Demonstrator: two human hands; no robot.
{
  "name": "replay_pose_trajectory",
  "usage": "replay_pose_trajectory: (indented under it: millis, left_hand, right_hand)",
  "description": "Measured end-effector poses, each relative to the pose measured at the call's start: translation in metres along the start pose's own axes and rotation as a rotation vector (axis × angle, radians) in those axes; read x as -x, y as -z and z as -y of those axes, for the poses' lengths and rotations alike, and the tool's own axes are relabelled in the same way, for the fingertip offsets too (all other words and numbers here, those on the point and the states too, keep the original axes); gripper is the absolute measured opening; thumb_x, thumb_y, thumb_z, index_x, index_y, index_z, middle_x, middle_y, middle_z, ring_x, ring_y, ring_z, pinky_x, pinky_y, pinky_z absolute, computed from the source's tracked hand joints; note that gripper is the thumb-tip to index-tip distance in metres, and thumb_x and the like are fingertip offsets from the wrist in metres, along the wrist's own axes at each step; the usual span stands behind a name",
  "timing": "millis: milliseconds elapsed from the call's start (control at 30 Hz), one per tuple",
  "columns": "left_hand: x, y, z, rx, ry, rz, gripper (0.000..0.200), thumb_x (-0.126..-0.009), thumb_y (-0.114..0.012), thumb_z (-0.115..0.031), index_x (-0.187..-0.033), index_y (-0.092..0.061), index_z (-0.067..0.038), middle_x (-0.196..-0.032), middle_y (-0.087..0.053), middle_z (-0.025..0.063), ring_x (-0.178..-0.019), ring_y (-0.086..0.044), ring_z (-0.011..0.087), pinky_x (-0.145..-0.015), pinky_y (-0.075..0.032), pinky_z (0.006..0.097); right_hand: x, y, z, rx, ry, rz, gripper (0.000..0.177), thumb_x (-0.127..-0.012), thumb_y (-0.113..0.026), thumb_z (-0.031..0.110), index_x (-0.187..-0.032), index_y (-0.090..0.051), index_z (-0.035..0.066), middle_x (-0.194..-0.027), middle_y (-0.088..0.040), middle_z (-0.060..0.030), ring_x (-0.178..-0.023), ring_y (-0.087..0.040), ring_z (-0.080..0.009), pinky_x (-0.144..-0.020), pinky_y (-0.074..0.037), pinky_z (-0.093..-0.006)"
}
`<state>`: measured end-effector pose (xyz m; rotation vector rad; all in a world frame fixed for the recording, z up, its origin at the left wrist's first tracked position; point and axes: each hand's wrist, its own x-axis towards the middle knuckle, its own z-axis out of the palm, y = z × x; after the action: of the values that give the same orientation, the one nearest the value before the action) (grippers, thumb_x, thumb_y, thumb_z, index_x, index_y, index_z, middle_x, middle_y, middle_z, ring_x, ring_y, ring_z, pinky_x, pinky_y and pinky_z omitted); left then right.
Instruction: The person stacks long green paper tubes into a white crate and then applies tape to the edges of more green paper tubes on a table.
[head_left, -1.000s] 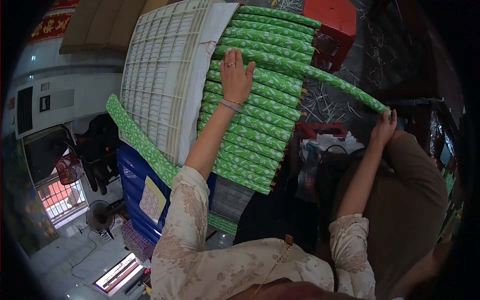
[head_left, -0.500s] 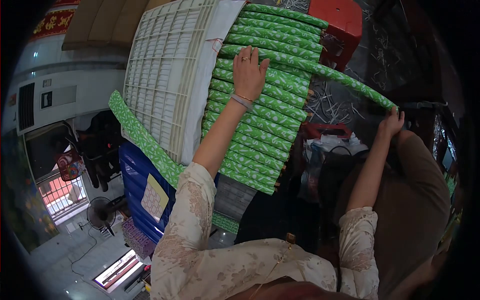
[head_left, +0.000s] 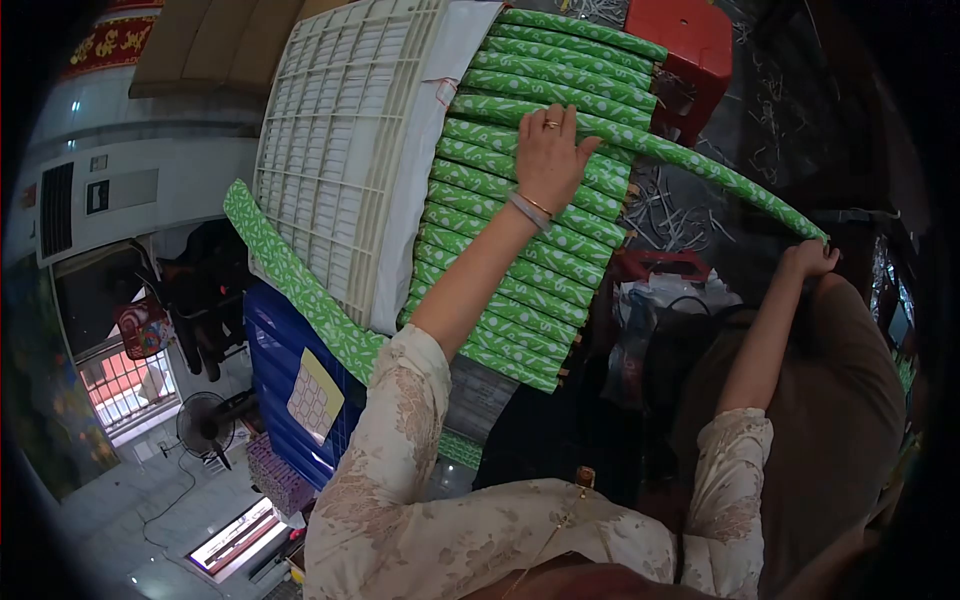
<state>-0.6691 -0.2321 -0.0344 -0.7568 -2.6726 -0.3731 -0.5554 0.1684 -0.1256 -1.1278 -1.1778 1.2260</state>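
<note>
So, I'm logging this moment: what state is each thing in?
left hand, open, flat on the stacked green rolls
right hand, shut on the end of the long green roll
long green roll, lying across the stack, one end overhanging
white grille, lying beside the rolls

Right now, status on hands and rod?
Left hand flat on stack of green rods. Right hand grips long green rod at end. Red stool beyond stack.
</note>
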Motion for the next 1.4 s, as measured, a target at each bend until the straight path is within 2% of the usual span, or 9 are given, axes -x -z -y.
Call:
replay_pose_trajectory:
  millis: [67, 233, 433, 533, 700, 800, 1233, 1333, 1400]
  left_hand:
    - [-0.001, -0.004, -0.009, 0.005, -0.029, 0.004, 0.04, -0.081, -0.055, -0.032, -0.105, -0.053, 0.0, -0.101, -0.049, 0.0128, -0.095, -0.044, 0.03, -0.086, -0.035, 0.041]
    - [-0.004, -0.007, -0.025, 0.066, 0.01, 0.054, 0.038, -0.081, -0.056, -0.032, -0.101, -0.054, 0.0, -0.1, -0.048, 0.0136, -0.095, -0.044, 0.0304, -0.086, -0.034, 0.0415]
    - [-0.003, -0.007, -0.024, 0.092, -0.034, 0.038, 0.033, -0.08, -0.057, -0.031, -0.093, -0.054, -0.001, -0.095, -0.049, 0.0143, -0.094, -0.045, 0.0316, -0.086, -0.035, 0.0425]
    - [-0.007, -0.008, -0.026, 0.103, -0.029, 0.04, 0.031, -0.08, -0.058, -0.03, -0.088, -0.053, 0.0, -0.092, -0.049, 0.0152, -0.093, -0.046, 0.0321, -0.084, -0.036, 0.0423]
    - [-0.011, -0.01, -0.034, 0.129, -0.026, 0.075, 0.031, -0.077, -0.061, -0.03, -0.083, -0.052, 0.0, -0.09, -0.05, 0.0159, -0.091, -0.047, 0.0326, -0.081, -0.038, 0.0416]
    - [-0.007, -0.014, -0.026, 0.141, -0.021, 0.015, 0.03, -0.076, -0.062, -0.029, -0.083, -0.052, -0.001, -0.087, -0.051, 0.0156, -0.088, -0.049, 0.0319, -0.078, -0.04, 0.0415]
    - [0.002, -0.014, -0.002, 0.199, -0.033, 0.019, 0.031, -0.074, -0.065, -0.028, -0.09, -0.058, -0.002, -0.089, -0.054, 0.0124, -0.086, -0.051, 0.03, -0.076, -0.041, 0.0399]
    - [-0.001, -0.015, -0.006, 0.208, -0.013, 0.01, 0.029, -0.073, -0.067, -0.028, -0.086, -0.06, -0.003, -0.09, -0.054, 0.0117, -0.086, -0.052, 0.0294, -0.075, -0.041, 0.0395]
    - [-0.002, -0.016, -0.006, 0.225, 0.008, 0.023, 0.029, -0.072, -0.067, -0.028, -0.086, -0.061, -0.003, -0.09, -0.055, 0.0113, -0.086, -0.052, 0.0293, -0.075, -0.042, 0.0394]
  right_hand:
    - [-0.07, 0.022, -0.065, -0.078, -0.088, -0.044, 0.047, -0.077, -0.054, -0.003, -0.122, -0.039, -0.001, -0.103, -0.053, -0.0125, -0.083, -0.052, -0.0211, -0.068, -0.043, -0.0358]
    - [-0.044, 0.029, -0.029, -0.066, -0.182, -0.23, 0.049, -0.078, -0.057, 0.004, -0.123, -0.038, 0.003, -0.103, -0.053, -0.0135, -0.085, -0.055, -0.0249, -0.073, -0.045, -0.0369]
    - [-0.006, 0.02, 0.02, 0.362, -0.085, -0.432, 0.044, -0.081, -0.055, 0.009, -0.122, -0.039, 0.007, -0.115, -0.046, -0.0141, -0.097, -0.051, -0.0269, -0.081, -0.045, -0.0368]
    - [-0.004, 0.025, 0.032, 0.318, 0.002, -0.421, 0.04, -0.082, -0.052, 0.008, -0.12, -0.04, 0.009, -0.119, -0.043, -0.0131, -0.099, -0.049, -0.0267, -0.081, -0.045, -0.0362]
    - [0.002, 0.025, 0.051, -0.178, -0.041, -0.378, 0.034, -0.086, -0.043, 0.006, -0.12, -0.041, 0.008, -0.119, -0.043, -0.0134, -0.102, -0.049, -0.0267, -0.082, -0.045, -0.0348]
    - [-0.009, 0.034, 0.026, 0.149, -0.008, -0.411, 0.033, -0.086, -0.041, 0.005, -0.119, -0.041, 0.006, -0.12, -0.043, -0.0148, -0.103, -0.049, -0.0266, -0.083, -0.044, -0.0343]
    - [0.026, 0.039, 0.03, 0.141, -0.098, -0.36, 0.041, -0.082, -0.046, 0.005, -0.122, -0.039, 0.002, -0.123, -0.042, -0.0192, -0.103, -0.049, -0.0281, -0.085, -0.043, -0.0352]
    - [0.03, 0.041, 0.025, 0.15, -0.211, -0.405, 0.044, -0.083, -0.051, 0.013, -0.123, -0.038, 0.003, -0.126, -0.04, -0.0188, -0.104, -0.048, -0.0284, -0.086, -0.042, -0.0359]
    - [0.015, 0.055, -0.021, -0.298, -0.503, -0.048, 0.053, -0.082, -0.059, 0.024, -0.124, -0.036, 0.003, -0.126, -0.039, -0.0179, -0.108, -0.045, -0.0296, -0.089, -0.04, -0.0418]
